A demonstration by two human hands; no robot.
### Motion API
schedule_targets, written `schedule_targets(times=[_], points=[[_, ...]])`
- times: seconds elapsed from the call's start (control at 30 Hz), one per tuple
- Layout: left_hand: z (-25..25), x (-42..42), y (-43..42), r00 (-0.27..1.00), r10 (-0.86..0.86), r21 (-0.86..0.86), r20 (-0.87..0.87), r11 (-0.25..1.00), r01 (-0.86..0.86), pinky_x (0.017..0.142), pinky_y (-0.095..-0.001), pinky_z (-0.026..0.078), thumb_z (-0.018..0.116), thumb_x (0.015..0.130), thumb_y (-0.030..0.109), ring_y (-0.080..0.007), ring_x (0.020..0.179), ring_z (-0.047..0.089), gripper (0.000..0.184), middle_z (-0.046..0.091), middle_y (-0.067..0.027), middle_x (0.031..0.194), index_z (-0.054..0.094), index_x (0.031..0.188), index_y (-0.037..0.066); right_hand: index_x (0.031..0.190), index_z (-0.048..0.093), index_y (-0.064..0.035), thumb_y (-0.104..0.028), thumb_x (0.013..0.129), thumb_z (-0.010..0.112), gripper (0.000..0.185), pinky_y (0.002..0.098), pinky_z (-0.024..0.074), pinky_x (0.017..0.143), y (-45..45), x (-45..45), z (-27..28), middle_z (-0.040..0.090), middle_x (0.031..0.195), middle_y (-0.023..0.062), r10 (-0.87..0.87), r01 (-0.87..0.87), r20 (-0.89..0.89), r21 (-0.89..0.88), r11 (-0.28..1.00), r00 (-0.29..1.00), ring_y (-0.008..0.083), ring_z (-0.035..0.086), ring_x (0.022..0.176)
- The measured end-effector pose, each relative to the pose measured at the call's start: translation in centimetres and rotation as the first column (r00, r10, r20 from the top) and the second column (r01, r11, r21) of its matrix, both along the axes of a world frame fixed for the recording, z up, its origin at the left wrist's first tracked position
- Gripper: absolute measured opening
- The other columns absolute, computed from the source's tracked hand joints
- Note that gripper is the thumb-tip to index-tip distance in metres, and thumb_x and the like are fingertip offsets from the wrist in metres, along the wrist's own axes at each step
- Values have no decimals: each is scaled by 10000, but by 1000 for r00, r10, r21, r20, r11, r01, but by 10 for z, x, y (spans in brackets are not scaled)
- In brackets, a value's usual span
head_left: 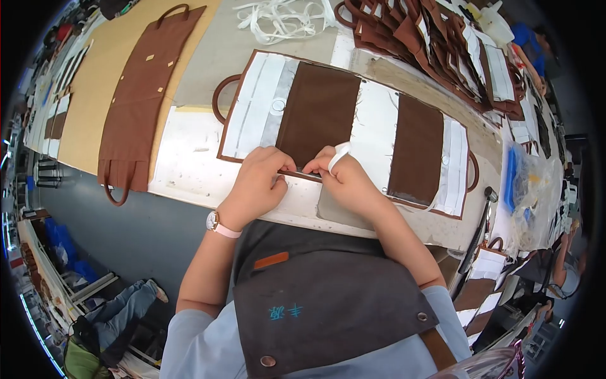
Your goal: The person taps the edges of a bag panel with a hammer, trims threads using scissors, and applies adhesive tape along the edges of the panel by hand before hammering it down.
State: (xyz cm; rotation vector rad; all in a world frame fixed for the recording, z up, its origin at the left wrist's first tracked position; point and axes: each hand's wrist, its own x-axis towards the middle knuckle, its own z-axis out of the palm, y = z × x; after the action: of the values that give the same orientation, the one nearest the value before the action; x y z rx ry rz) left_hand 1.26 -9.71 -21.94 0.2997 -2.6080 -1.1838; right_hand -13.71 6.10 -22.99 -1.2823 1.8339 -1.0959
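Note:
A flat brown bag panel (320,107) lies open in front of me, with white backing pieces and a brown loop handle (224,100) at each end. My left hand (257,183) is closed, its fingertips pinching the panel's near edge. Beside it, my right hand (347,183) pinches at the same edge, its fingers pressed together. A narrow white tape (339,153) loops over the right hand's fingers, and a pale strip shows along the edge between both hands. The fingertips partly hide what they grip.
Another brown bag panel (140,88) hangs over the table edge at left. Loose white tape (284,19) lies tangled at the back. Stacked brown pieces (435,50) fill the back right. A hammer-like tool (490,194) and a plastic bag (536,189) are at right. Other people are nearby.

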Motion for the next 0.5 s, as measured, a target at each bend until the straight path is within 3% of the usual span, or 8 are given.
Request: schedule_targets(times=[0.17,0.27,0.5], points=[[-3,-1,1,1000,7,-30,4,1000,-7,767,-385,440,544,711,-75,-288,842,534,192,572,-96,834,606,857,32,945,680,-29,0,876,536,163,386,447,770,-3,6,3,552,857,104,-6,4,-127,-15,1000,992,272,521,845],[-2,-1,0,1000,3,-31,16,1000,-2,757,-381,435,542,711,-77,-286,837,528,178,565,-94,826,600,835,36,928,684,-47,12,859,560,154,385,446,751,-3,8,-5,545,841,89,-41,25,-169,-98,995,985,267,519,852],[3,-3,0,999,-6,-21,53,1000,7,752,-372,433,556,724,-73,-282,841,525,151,562,-91,816,604,817,36,926,679,-70,20,829,617,146,366,446,725,-2,8,-2,544,826,67,-19,-4,-195,-116,993,981,260,519,828]])
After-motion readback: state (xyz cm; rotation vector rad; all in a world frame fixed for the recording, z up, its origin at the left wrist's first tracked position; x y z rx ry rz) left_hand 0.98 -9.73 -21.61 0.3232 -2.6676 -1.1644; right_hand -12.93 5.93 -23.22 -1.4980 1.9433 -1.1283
